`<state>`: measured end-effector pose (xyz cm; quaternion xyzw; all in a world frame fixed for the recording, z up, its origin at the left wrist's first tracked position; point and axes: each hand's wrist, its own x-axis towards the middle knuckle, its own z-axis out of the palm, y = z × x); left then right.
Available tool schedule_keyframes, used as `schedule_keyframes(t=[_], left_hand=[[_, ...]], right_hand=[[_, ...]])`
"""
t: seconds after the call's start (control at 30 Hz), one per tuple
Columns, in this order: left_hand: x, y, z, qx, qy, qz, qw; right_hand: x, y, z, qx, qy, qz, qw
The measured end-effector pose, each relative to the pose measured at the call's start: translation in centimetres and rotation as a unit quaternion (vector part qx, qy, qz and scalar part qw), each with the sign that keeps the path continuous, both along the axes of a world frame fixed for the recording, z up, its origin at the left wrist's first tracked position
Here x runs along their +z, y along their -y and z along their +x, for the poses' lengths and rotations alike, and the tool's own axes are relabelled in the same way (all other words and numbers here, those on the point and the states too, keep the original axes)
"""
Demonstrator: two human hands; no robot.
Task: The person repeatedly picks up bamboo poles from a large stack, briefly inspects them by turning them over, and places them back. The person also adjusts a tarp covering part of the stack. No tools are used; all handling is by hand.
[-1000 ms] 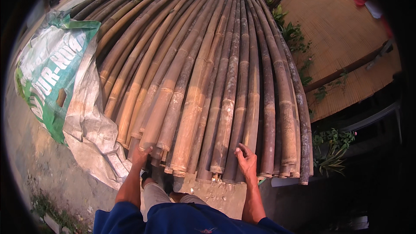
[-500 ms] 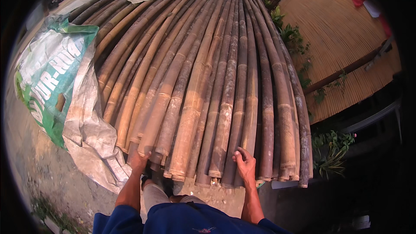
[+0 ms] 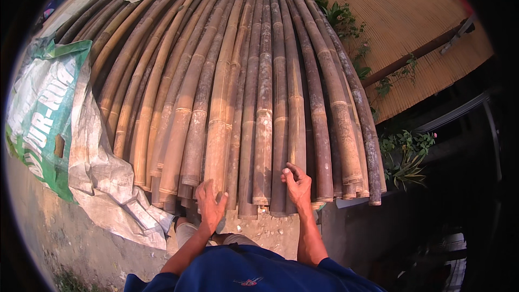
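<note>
- Poles (image 3: 218, 108), bamboo, packed side by side, nr ends just by both hands
- L hand (image 3: 211, 206): open, thumb apart, at a pole's end
- R hand (image 3: 299, 188): bent over another pole, gripping or not, can't tell
- Sheet (image 3: 65, 111), grn/wht, L of poles

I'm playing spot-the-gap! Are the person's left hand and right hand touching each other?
Apart. The head view shows a plain gap between the left hand and the right hand, with bamboo poles visible between them.

Long brown bamboo poles (image 3: 220, 103), mottled, lying side by side, near ends uneven.
</note>
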<state>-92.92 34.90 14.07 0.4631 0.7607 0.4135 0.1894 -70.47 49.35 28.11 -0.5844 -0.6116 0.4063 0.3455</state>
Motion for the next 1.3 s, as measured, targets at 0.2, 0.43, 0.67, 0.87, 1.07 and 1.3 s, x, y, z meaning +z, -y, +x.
schedule_keyframes(t=[0.2, 0.43, 0.67, 0.87, 1.07, 1.3], left_hand=[[3.9, -0.6, 2.8, -0.164, 0.078, -0.026, 0.983], [5.9, -2.8, 5.6, -0.283, 0.090, -0.032, 0.954], [5.2, -2.9, 5.5, -0.338, 0.087, -0.080, 0.934], [2.7, 0.7, 0.2, -0.139, 0.025, -0.022, 0.990], [1.8, 3.7, -7.9, 0.109, -0.012, 0.009, 0.994], [-0.8, 5.5, -17.2, 0.192, -0.003, -0.052, 0.980]], right_hand=[[0.5, 3.0, 0.9, -0.030, 0.121, 0.184, 0.975], [-0.2, 8.2, 2.7, -0.072, 0.331, 0.156, 0.928], [-2.2, 7.7, 3.6, -0.095, 0.311, 0.086, 0.942], [-2.6, 7.6, 4.0, -0.098, 0.317, 0.073, 0.940], [-1.7, 7.6, 3.7, -0.075, 0.332, 0.051, 0.939], [1.0, 5.2, -1.6, 0.020, 0.373, 0.203, 0.905]])
